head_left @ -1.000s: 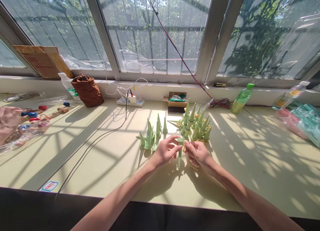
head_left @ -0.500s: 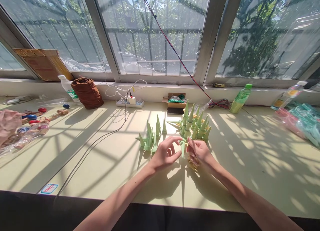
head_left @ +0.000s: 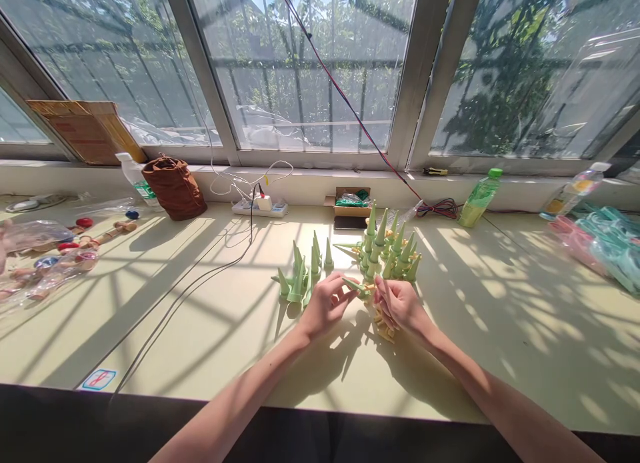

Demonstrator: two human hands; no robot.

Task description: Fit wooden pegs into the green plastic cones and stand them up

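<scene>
My left hand (head_left: 324,304) and my right hand (head_left: 399,305) meet over the pale table (head_left: 210,316), both pinched on one green cone-shaped spike (head_left: 358,287) that lies tilted between them. Small yellow pieces (head_left: 383,323) show under my right palm. Just behind my right hand stands a cluster of upright green spikes (head_left: 389,249). A smaller group of green spikes (head_left: 303,271) stands behind my left hand.
Along the window ledge are a brown bag (head_left: 173,185), a power strip with cables (head_left: 258,205), a small cardboard box (head_left: 351,203) and a green bottle (head_left: 479,197). Wooden toys with coloured balls (head_left: 65,243) lie far left. Teal and pink packets (head_left: 603,246) lie far right.
The spike held between my hands has turned from pointing down to lying tilted, tip toward my left hand. At far left a pink bag held by another person has gone from view.
</scene>
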